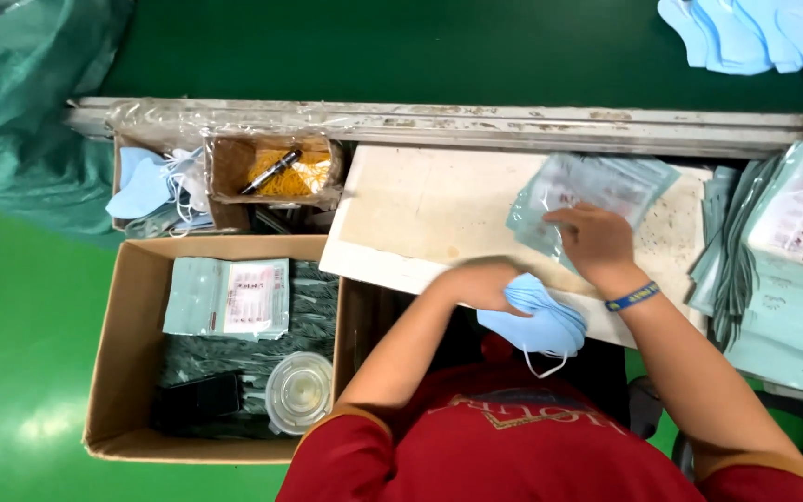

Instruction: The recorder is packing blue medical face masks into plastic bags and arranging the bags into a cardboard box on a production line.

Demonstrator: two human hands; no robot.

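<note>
Head view: the left hand (480, 282), blurred, has its fingers curled over a stack of blue masks (536, 321) at the counter (420, 209) edge. The right hand (595, 240) pinches a clear pouch (597, 186) lying on the counter, fingertips pressed on its lower edge.
</note>
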